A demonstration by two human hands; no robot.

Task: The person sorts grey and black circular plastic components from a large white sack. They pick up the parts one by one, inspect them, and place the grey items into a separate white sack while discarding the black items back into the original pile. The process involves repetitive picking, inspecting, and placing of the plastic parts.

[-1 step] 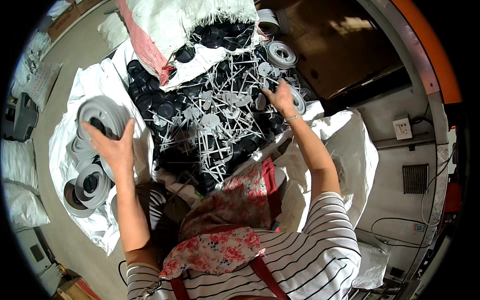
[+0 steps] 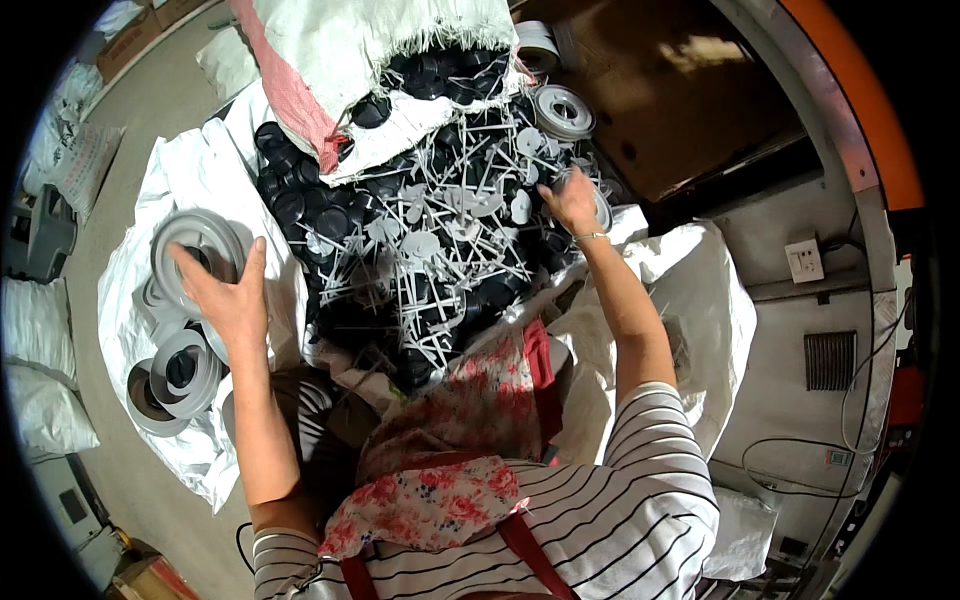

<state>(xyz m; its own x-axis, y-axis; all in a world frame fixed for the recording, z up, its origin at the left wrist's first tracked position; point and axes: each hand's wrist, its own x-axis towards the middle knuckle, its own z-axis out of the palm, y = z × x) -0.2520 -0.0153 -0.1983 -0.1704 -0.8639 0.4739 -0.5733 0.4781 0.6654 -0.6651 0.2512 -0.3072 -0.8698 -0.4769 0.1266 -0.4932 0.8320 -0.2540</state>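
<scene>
On the left, my left hand (image 2: 225, 290) is open, its thumb and fingers spread. Its fingertips lie over a grey plastic ring (image 2: 215, 232) that rests on other rings on a white woven sack (image 2: 270, 345). At the right side of the pile my right hand (image 2: 572, 205) has its fingers curled at the edge of another grey plastic ring (image 2: 603, 208), partly hidden by the hand. Between my hands lies a heap of thin grey plastic sprues (image 2: 440, 245) with flat round discs, mixed with black round caps (image 2: 325, 215).
A torn white-and-red woven sack (image 2: 375, 45) with black caps in its opening lies at the far side. One grey ring (image 2: 564, 111) sits beyond my right hand. A brown cardboard sheet (image 2: 680, 90) is at the far right, near a wall socket (image 2: 803, 258).
The ring by my left hand, blurred before, now lies still and tilted differently. My right hand has shifted slightly, and its outstretched fingers are now curled at the ring.
</scene>
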